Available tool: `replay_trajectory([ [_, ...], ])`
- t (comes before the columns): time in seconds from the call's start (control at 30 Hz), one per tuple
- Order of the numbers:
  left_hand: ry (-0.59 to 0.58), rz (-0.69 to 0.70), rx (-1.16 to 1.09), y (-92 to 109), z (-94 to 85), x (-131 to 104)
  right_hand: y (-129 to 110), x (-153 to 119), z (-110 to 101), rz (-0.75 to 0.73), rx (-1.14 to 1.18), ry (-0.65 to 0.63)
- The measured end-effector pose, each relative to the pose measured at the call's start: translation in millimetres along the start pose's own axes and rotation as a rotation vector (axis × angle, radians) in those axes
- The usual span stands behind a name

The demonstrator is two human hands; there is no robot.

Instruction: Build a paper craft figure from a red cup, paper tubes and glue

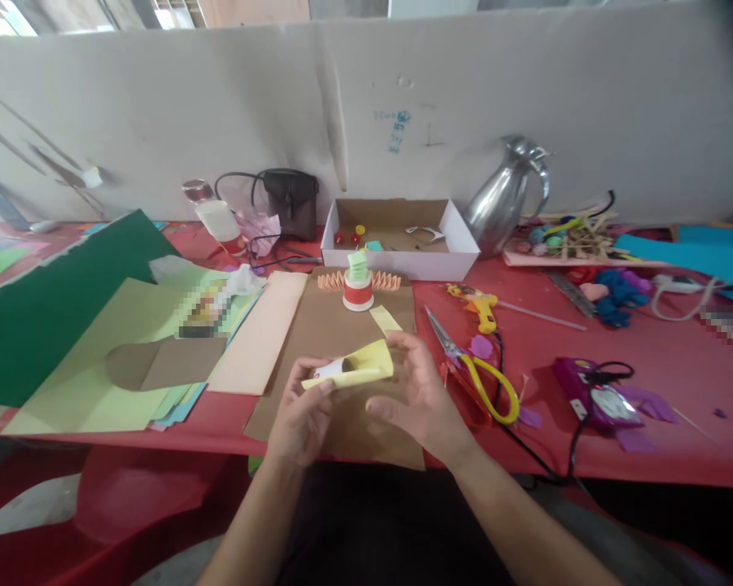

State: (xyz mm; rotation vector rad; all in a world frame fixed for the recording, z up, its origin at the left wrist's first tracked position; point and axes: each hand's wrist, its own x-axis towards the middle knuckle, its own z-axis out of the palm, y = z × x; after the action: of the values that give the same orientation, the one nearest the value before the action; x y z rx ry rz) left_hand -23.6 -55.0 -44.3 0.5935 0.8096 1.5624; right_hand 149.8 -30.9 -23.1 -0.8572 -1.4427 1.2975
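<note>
My left hand (302, 415) grips a sheet of yellow paper (370, 364), thumb in front and fingers behind. The paper curls around a small white paper cup (331, 370) lying on its side, its dark mouth facing right. My right hand (419, 395) is open at the paper's right end, thumb spread away from the fingers; whether its fingertips touch the paper is hard to tell. Just beyond stands a red and white cup (358, 293) with folded green paper on top and pleated orange strips (386, 281) at its sides. A pale yellow strip (384, 319) lies near it.
Brown cardboard (342, 431) lies under my hands on the red table (665, 358). Yellow-handled scissors (485, 378), a yellow glue gun (481, 309) and a purple box with a cord (595, 395) are right. Paper sheets (79, 374) spread left. Behind stand a white box (397, 264) and metal jug (504, 199).
</note>
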Motion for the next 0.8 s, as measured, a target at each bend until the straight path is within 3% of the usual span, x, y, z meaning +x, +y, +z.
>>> replay_trajectory([
  [0.1, 0.077, -0.159, -0.208, 0, 5.1, 2, 2, 3, 8, 0.075, 0.267, -0.099],
  [0.23, 0.249, -0.371, -0.346, 1, 15.2, 5, 7, 10, 21, 0.145, 0.257, -0.013],
  [0.37, 0.292, -0.439, -0.445, 2, 26.3, 7, 15, 14, 29, 0.176, 0.238, 0.059],
  [0.6, 0.215, -0.408, -0.303, -3, 20.7, 5, 14, 15, 23, 0.174, 0.261, 0.089],
  [0.8, 0.022, -0.113, 0.116, -2, 10.6, -2, 11, 10, 8, 0.222, 0.297, 0.005],
])
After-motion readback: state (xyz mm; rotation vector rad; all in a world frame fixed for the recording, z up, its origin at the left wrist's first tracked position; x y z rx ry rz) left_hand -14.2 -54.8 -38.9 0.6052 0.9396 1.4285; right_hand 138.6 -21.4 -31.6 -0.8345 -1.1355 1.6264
